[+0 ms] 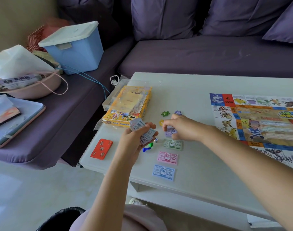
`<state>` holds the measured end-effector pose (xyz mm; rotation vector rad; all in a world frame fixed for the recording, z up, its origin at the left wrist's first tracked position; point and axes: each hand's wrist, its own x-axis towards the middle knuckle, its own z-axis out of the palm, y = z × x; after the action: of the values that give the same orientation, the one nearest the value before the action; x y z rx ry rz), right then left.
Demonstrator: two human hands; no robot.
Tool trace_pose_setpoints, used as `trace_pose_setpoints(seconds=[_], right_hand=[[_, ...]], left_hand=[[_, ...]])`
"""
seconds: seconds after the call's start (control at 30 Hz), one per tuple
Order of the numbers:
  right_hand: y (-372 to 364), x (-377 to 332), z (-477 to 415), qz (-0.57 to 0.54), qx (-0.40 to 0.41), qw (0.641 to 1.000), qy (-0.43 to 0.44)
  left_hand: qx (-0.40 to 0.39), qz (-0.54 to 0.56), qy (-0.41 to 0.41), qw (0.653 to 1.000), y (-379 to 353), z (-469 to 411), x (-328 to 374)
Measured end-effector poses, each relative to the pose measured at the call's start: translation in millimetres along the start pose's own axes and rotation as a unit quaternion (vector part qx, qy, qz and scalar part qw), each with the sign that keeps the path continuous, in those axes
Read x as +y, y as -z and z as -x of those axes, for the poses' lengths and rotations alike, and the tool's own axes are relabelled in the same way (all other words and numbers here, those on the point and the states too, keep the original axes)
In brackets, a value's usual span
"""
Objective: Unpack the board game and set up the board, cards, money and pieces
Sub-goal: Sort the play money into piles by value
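My left hand (137,139) grips a fan of play-money notes (143,130) above the white table (200,164). My right hand (179,126) pinches a purple note (169,132) lying on a small purple pile. Below it lie a green 2000 pile (172,144), a pink 1000 pile (167,157) and a blue 500 pile (163,172). A red card deck (101,149) sits at the left. The game board (259,124) is spread open at the right. The yellow game box (127,105) stands behind my hands.
A die (156,140), a blue pawn (146,149), a green pawn (151,144) and green (165,113), purple (177,112) and yellow (161,122) star tokens lie near my hands. A purple sofa (209,54) carries a blue bin (74,47), a pink basin (32,87) and a tray (17,117).
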<state>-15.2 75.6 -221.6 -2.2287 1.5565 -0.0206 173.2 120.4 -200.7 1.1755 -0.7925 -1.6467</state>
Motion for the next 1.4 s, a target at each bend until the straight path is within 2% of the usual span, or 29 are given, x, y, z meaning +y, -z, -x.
trace_pose_setpoints(seconds=[0.2, 0.37, 0.5, 0.6, 0.7, 0.8, 0.9, 1.03, 1.1, 1.17, 1.3, 1.4], right_hand=[[0.3, -1.2, -0.1, 0.02, 0.003, 1.0, 0.017], [-0.8, -2.7, 1.3, 0.026, 0.008, 0.999, 0.018], [-1.2, -2.9, 0.6, 0.025, 0.014, 0.999, 0.016], [1.4, -2.5, 2.6, -0.011, 0.041, 0.999, -0.007], [6.7, -5.0, 8.2, -0.057, 0.11, 0.992, -0.028], [10.7, -13.4, 18.4, -0.198, 0.198, 0.959, -0.041], [9.5, -25.7, 29.3, -0.364, 0.17, 0.915, -0.032], [-2.9, -35.3, 41.9, -0.462, 0.165, 0.87, -0.037], [-6.1, -35.9, 46.0, -0.458, 0.177, 0.871, -0.029], [-4.0, -34.5, 49.9, -0.428, 0.169, 0.887, -0.02], [3.7, -30.7, 57.9, -0.385, 0.138, 0.913, -0.004], [1.3, -31.3, 61.8, -0.362, 0.133, 0.922, -0.027]], left_hand=[[0.003, 0.021, 0.021, 1.0, 1.8, -0.6, -0.8], [-0.012, 0.124, 0.095, 0.988, -0.6, -1.0, 2.4], [-0.019, 0.151, 0.114, 0.982, -1.6, 0.0, 3.5], [-0.012, 0.163, 0.117, 0.98, -3.1, -0.3, 2.5], [-0.018, 0.167, 0.107, 0.98, -2.6, -1.5, 0.3], [-0.042, 0.146, 0.082, 0.985, -1.6, -3.1, -2.3], [-0.061, 0.106, 0.05, 0.991, -2.4, -3.5, -5.1], [-0.086, 0.025, 0.037, 0.995, -2.8, 0.1, -7.6], [-0.077, -0.056, 0.036, 0.995, -2.5, 1.7, -9.1], [-0.065, -0.116, 0.047, 0.99, -2.0, 2.5, -10.2], [-0.088, -0.149, 0.064, 0.983, -1.5, 5.6, -9.0], [-0.1, -0.169, 0.065, 0.978, -4.1, 6.3, -9.6]])
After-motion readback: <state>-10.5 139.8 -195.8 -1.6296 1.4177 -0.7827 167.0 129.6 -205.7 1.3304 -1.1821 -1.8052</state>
